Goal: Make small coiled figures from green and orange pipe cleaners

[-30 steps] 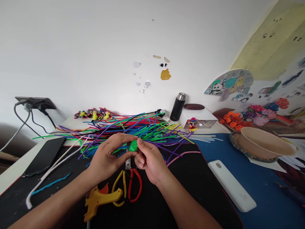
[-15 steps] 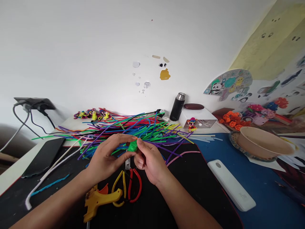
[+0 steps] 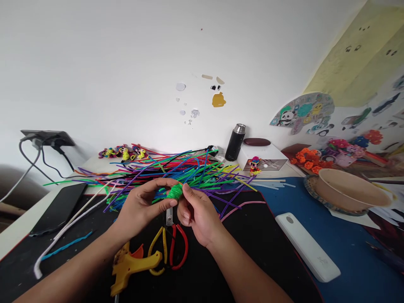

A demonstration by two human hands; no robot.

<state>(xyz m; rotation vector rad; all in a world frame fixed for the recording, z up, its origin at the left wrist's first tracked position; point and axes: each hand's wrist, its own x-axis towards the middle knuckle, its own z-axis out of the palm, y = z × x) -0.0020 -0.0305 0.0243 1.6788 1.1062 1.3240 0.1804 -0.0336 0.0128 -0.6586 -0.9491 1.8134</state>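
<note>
A small bright green coil of wound pipe cleaner (image 3: 174, 192) is held up between both hands over the black mat (image 3: 202, 252). My left hand (image 3: 145, 202) pinches its left side with thumb and fingers. From the right, my right hand (image 3: 197, 208) grips its other end between thumb and curled fingers. Just below the hands lie pliers with one yellow and one red handle (image 3: 179, 248), their jaws partly hidden. A yellow glue gun (image 3: 135, 267) rests left of them. Behind the hands spreads a heap of colourful pipe cleaners (image 3: 186, 168).
A black phone (image 3: 58, 208), white pipe cleaners (image 3: 63, 231) and a twisted blue one (image 3: 67, 245) lie at left. On the right are a white power bank (image 3: 307, 246) and a beige bowl (image 3: 350, 191). A black thermos (image 3: 235, 143) stands beside a white box (image 3: 265, 155) near the wall.
The green coil has tilted and shifted slightly left, showing more of its wound side. My left fingers have shifted around it; the right hand stays almost in place.
</note>
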